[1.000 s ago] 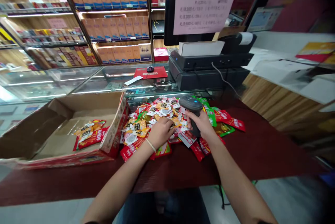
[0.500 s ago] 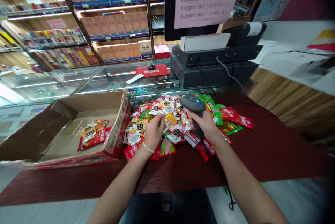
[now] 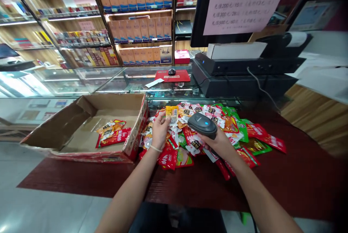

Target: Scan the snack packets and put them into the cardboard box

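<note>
My left hand (image 3: 160,130) pinches a small yellow snack packet (image 3: 172,113) and holds it upright above the heap, its barcode side toward me. My right hand (image 3: 219,142) grips a dark handheld barcode scanner (image 3: 202,125) with a blue light on top, its head turned toward the packet. Under both hands lies a heap of small snack packets (image 3: 233,131), red, green, yellow and white, spread on the dark red counter (image 3: 299,182).
An open cardboard box (image 3: 81,127) with a few packets inside stands left of the heap. Behind are a glass display case (image 3: 114,80), a red mouse pad with a mouse (image 3: 172,75), a black register with a monitor (image 3: 239,69) and shelves of goods.
My left hand lifted the yellow packet out of the heap and raised it upright. The scanner in my right hand tilted down toward it. The view shifted left.
</note>
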`<state>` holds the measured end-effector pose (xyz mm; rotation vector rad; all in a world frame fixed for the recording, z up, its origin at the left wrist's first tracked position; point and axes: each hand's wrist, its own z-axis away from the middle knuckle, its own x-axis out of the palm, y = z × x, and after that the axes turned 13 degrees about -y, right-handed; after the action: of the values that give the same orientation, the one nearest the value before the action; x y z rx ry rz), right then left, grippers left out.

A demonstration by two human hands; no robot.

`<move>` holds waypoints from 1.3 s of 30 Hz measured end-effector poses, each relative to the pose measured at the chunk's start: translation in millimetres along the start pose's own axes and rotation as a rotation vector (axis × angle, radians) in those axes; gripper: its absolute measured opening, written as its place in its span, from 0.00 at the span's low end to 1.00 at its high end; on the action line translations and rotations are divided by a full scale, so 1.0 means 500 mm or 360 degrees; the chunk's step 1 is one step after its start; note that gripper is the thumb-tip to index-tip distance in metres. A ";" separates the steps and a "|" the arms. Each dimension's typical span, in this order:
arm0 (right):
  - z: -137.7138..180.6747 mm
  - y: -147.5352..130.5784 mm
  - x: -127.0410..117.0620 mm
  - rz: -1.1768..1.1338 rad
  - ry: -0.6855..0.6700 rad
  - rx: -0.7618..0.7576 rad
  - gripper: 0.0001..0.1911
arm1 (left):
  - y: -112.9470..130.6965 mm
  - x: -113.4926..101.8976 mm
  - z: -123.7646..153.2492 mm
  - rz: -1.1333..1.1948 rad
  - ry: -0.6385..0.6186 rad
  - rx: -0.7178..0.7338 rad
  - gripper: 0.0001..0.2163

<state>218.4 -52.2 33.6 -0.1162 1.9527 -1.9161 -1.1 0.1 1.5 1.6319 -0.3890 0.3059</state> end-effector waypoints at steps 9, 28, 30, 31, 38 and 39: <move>0.002 0.012 0.000 0.0157 0.0013 -0.0107 0.26 | -0.004 0.004 0.002 -0.0148 -0.0088 0.0078 0.24; 0.004 0.015 0.005 -0.0182 0.0056 -0.0012 0.21 | 0.208 -0.026 0.093 -0.1271 -0.0062 0.0687 0.14; 0.006 0.013 0.011 -0.0166 0.0081 -0.0002 0.21 | 0.259 -0.081 0.116 -0.1646 0.0135 0.0742 0.12; 0.006 0.011 0.013 -0.0155 0.0075 0.0007 0.21 | 0.281 -0.112 0.125 -0.1828 0.0221 0.0748 0.12; -0.008 0.005 0.020 -0.0068 -0.0036 0.0008 0.20 | 0.323 -0.270 0.131 -0.2420 0.0312 0.0332 0.10; -0.010 0.004 0.021 -0.0065 -0.0031 0.0010 0.20 | 0.320 -0.276 0.130 -0.2405 0.0296 0.0321 0.10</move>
<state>207.5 -51.1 29.1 -0.1736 1.9457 -1.9395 -195.8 -67.1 81.3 1.6452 1.0491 -0.6638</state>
